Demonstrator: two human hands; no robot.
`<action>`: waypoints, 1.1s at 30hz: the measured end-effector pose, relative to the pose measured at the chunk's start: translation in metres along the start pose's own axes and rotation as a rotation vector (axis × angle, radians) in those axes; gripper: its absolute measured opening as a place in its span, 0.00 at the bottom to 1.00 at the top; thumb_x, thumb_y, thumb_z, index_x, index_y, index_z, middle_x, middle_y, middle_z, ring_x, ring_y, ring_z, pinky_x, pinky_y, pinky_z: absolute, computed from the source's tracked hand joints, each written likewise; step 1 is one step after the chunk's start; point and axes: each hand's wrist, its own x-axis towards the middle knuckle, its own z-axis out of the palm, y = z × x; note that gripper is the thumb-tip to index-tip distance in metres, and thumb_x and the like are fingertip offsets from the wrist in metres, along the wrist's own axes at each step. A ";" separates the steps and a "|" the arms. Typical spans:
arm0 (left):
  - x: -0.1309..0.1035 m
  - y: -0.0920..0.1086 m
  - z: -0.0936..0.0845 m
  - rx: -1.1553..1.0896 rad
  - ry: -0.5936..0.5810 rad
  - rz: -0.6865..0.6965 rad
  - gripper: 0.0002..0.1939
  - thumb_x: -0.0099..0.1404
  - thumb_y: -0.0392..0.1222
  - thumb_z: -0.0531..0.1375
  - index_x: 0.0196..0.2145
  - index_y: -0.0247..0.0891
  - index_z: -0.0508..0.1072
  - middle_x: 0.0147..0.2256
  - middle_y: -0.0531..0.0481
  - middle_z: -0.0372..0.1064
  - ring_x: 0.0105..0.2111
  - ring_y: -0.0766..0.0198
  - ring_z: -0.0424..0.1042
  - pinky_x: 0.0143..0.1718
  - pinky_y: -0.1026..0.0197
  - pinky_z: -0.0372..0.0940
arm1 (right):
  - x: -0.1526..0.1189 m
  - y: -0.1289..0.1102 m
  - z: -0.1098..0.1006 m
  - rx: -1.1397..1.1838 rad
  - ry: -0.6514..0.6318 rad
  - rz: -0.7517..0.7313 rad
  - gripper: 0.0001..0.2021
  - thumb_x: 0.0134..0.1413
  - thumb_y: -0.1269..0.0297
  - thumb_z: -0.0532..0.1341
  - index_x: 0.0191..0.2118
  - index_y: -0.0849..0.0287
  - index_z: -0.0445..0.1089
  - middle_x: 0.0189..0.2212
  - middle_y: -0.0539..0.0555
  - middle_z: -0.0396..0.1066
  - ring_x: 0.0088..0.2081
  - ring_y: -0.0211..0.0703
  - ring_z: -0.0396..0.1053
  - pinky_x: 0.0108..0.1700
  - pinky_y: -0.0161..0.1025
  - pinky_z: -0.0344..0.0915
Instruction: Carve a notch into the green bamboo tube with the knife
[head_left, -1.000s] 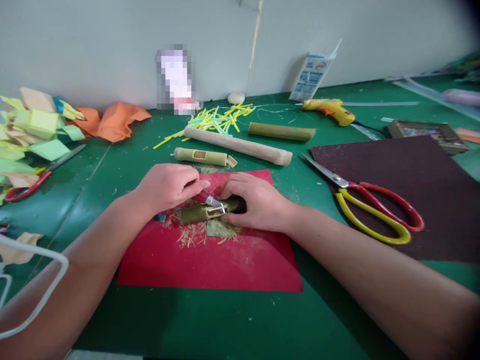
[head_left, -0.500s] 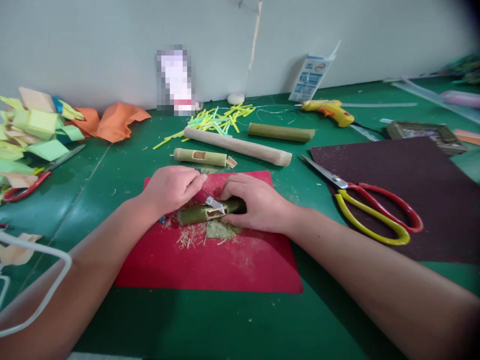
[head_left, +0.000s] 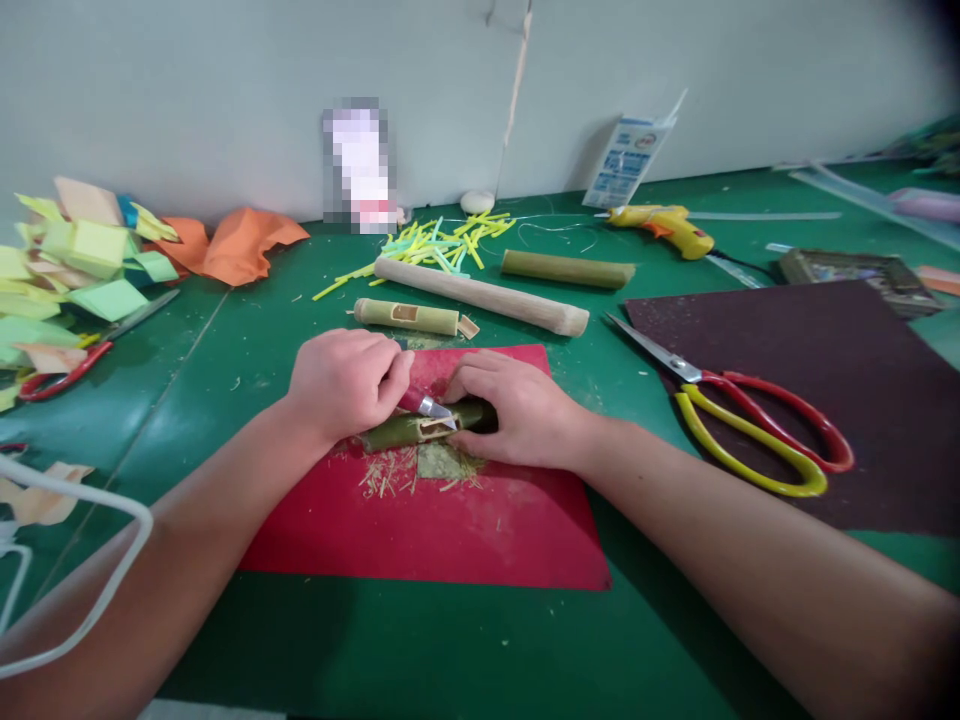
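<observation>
My left hand (head_left: 346, 382) is closed round the dark red handle of a craft knife (head_left: 429, 404). The blade's tip rests at the right end of a rectangular opening cut in a green bamboo tube (head_left: 394, 432). Fingers and thumb of my right hand (head_left: 517, 408) grip the tube's right end, which they partly hide. The tube lies over a red sheet (head_left: 420, 535), with a small greenish pad (head_left: 442, 461) under it. Thin shavings (head_left: 386, 472) are scattered in front of the tube.
Behind my hands lie a cut bamboo piece (head_left: 409, 315), a pale wooden stick (head_left: 480, 293), another bamboo tube (head_left: 568, 269) and yellow-green strips (head_left: 431, 245). Large scissors (head_left: 757, 420) rest on a dark sheet (head_left: 900, 400) at right. A glue gun (head_left: 664, 228) lies farther back; folded papers (head_left: 82, 260) pile up at left.
My left hand has rolled slightly over the knife, its thumb now tucked closer. The blade tip stays near the opening's right end. The whole view has shifted a little.
</observation>
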 end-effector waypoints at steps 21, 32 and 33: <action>0.001 0.009 -0.006 0.134 0.045 0.089 0.16 0.63 0.39 0.54 0.18 0.39 0.61 0.18 0.51 0.63 0.21 0.63 0.62 0.24 0.57 0.51 | -0.001 -0.008 0.008 -0.233 0.245 -0.223 0.04 0.58 0.67 0.59 0.34 0.62 0.69 0.35 0.59 0.71 0.37 0.45 0.67 0.38 0.43 0.67; 0.002 0.011 -0.005 0.078 0.037 0.060 0.16 0.62 0.39 0.55 0.18 0.38 0.60 0.18 0.51 0.62 0.20 0.64 0.60 0.25 0.58 0.50 | -0.002 -0.011 0.010 -0.041 0.266 -0.218 0.04 0.57 0.71 0.57 0.31 0.60 0.64 0.30 0.56 0.68 0.34 0.42 0.64 0.35 0.41 0.65; 0.002 0.010 -0.005 0.067 0.037 0.053 0.16 0.62 0.39 0.55 0.18 0.38 0.60 0.18 0.52 0.62 0.20 0.64 0.60 0.25 0.59 0.50 | -0.002 -0.010 0.010 -0.006 0.266 -0.203 0.04 0.56 0.72 0.58 0.31 0.60 0.63 0.30 0.56 0.68 0.34 0.42 0.64 0.35 0.41 0.64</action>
